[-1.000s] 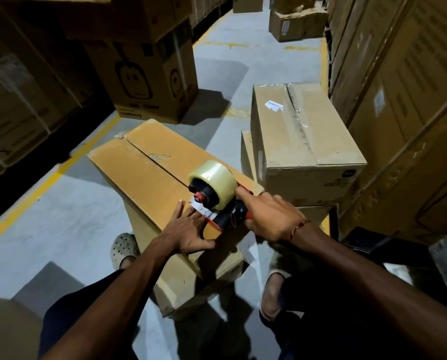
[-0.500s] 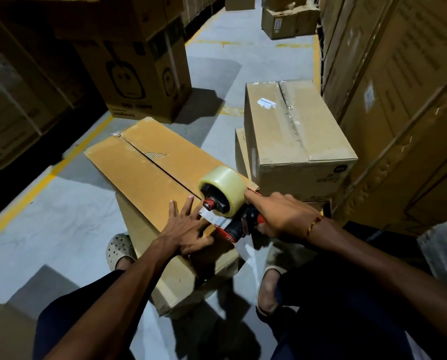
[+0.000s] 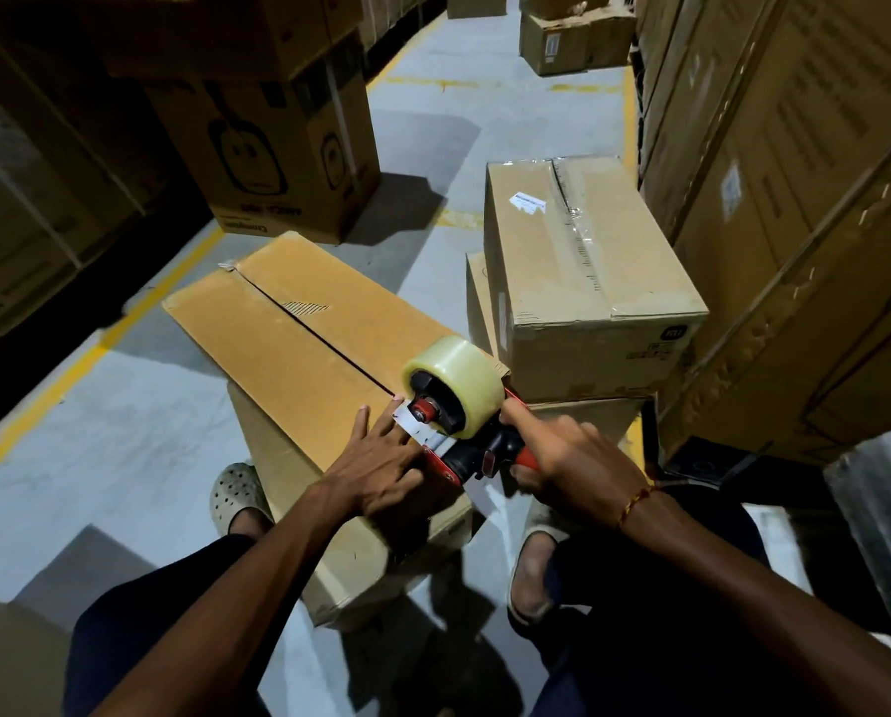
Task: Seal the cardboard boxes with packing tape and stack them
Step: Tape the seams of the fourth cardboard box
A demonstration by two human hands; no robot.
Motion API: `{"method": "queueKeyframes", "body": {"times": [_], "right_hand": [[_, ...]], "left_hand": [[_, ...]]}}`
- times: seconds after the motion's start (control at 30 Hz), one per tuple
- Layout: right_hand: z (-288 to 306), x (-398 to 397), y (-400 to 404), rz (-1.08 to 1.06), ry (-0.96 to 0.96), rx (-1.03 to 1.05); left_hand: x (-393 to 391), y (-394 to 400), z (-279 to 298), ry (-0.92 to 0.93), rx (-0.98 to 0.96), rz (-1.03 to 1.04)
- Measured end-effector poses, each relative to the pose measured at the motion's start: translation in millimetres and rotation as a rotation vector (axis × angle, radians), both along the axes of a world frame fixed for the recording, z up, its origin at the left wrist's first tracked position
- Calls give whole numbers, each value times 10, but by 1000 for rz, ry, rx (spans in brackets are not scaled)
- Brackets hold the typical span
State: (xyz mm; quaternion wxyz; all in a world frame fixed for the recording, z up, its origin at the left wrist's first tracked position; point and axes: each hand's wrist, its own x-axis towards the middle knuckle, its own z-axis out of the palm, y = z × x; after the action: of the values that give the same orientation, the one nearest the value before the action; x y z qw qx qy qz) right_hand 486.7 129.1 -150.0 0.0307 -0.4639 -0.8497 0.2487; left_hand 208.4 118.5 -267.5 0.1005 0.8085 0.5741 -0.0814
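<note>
Right hand (image 3: pixel 567 470) grips tape dispenser (image 3: pixel 458 406) at box (image 3: pixel 298 354) near edge; left hand (image 3: pixel 386 468), fingers spread, presses the flap.

- Right hand (image 3: pixel 570 470) covers most of the red-and-black tape dispenser handle (image 3: pixel 490 455); grip under the fingers hidden.
- Left hand (image 3: pixel 386 465) hides the near end of the long flat brown cardboard box (image 3: pixel 288 349) seam.
- Whether tape already sticks to the seam: cannot tell.
- Lower box under the taped brown carton (image 3: pixel 588 261): mostly hidden, only edges show.
- Small white label (image 3: pixel 527 201) on that carton: text too small to read.
- Grey perforated clog (image 3: pixel 236 491): partly behind the box and arm.
- Shiny wrapped bundle (image 3: pixel 878 530) at right: cut by the edge.
- Printed dark-logo carton (image 3: pixel 277 147): lettering blurred.
</note>
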Motion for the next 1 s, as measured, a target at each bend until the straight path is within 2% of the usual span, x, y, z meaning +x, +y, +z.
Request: {"method": "queueKeyframes", "body": {"times": [0.2,0.33,0.4,0.5,0.53,0.57,0.7,0.77,1.0], "right_hand": [[-149,-33,-74,39,48,98],[-202,-36,-55,49,59,126],[-205,-29,-38,63,65,128],[-194,-22,-30,82,66,144],[-187,-24,-30,82,63,149],[-188,-28,-31,82,56,152],[-205,-51,-27,71,44,130],[-209,-59,5,63,55,91],[-186,-96,69,65,100,-29]], "left_hand": [[-35,-66,-31,32,32,0],[-80,-111,36,-63,4,137],[-100,-109,129,-308,-59,289],[-72,-77,383,-887,-133,689],[-34,-46,493,-1026,-151,818],[-2,7,595,-1080,-169,890],[159,228,917,-1120,-393,795],[204,339,1040,-1071,-471,742],[178,515,1103,-1009,-455,669]]}}
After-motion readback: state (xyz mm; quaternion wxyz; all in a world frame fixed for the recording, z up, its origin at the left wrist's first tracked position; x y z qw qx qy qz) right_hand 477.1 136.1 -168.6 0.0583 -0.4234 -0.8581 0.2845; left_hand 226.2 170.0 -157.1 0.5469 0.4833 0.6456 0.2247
